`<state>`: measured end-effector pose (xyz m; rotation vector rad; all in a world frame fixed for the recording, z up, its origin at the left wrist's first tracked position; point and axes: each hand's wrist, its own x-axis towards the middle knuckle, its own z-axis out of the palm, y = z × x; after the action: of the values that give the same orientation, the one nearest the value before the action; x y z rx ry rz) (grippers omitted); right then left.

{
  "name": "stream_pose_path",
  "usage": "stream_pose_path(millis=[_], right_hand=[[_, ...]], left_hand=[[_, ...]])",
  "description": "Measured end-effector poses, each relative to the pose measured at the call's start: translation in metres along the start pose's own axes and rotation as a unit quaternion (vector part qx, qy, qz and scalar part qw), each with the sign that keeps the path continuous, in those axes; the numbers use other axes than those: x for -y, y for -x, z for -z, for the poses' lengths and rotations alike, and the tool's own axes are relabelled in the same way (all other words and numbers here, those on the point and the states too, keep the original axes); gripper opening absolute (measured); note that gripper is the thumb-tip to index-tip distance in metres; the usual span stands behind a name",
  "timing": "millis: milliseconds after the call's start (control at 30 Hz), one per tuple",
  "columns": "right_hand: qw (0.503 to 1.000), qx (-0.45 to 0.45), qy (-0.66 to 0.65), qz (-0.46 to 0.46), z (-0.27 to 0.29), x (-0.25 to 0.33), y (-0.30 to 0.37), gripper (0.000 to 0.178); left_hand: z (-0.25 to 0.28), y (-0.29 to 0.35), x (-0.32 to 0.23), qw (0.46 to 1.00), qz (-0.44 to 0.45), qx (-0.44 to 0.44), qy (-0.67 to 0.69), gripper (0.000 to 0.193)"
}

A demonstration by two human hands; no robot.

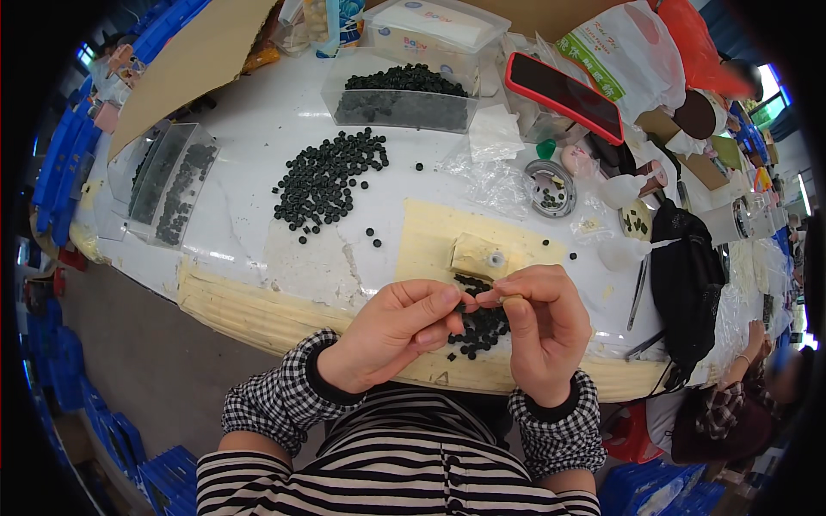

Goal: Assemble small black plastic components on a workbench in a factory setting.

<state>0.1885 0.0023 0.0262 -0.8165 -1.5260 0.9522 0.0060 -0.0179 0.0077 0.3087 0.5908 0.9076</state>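
Both of my hands meet over the near edge of the table, fingertips almost touching. My left hand [404,327] pinches a small dark round piece [465,304] between thumb and fingers. My right hand [546,327] is closed in a pinch too; the tiny thing at its fingertips is too small to make out. Below and between the hands lies a small pile of black round pieces [482,331]. Just beyond it stands a block wrapped in yellowish tape [477,256], with a pale round fitting on top. A larger heap of black pieces [323,176] spreads farther left.
A clear bin of black pieces [404,107] stands at the back, and a divided clear box [176,185] at the left. To the right are a red-cased phone [564,96], a round clear container [551,191], tweezers [637,294] and a black bag [684,292]. Another person sits far right.
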Motion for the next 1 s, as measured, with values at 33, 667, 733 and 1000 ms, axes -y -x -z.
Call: stream_pose_path(millis=[33, 667, 733, 1000], right_hand=[[1.0, -0.012, -0.021, -0.011, -0.002, 0.001, 0.001, 0.006], [0.899, -0.037, 0.408, 0.155, 0.005, 0.001, -0.011, 0.034], [0.91, -0.02, 0.375, 0.174, 0.002, 0.006, -0.008, 0.035], [0.929, 0.006, 0.32, 0.183, -0.003, 0.001, -0.006, 0.031]], left_hand=[[-0.002, 0.0, -0.001, 1.0, 0.002, -0.007, -0.006, 0.024], [-0.01, -0.006, -0.007, 0.977, -0.13, -0.054, -0.163, 0.025], [-0.008, -0.007, -0.008, 0.979, -0.127, -0.037, -0.156, 0.024], [-0.008, -0.01, -0.005, 0.958, -0.159, -0.043, -0.234, 0.022]])
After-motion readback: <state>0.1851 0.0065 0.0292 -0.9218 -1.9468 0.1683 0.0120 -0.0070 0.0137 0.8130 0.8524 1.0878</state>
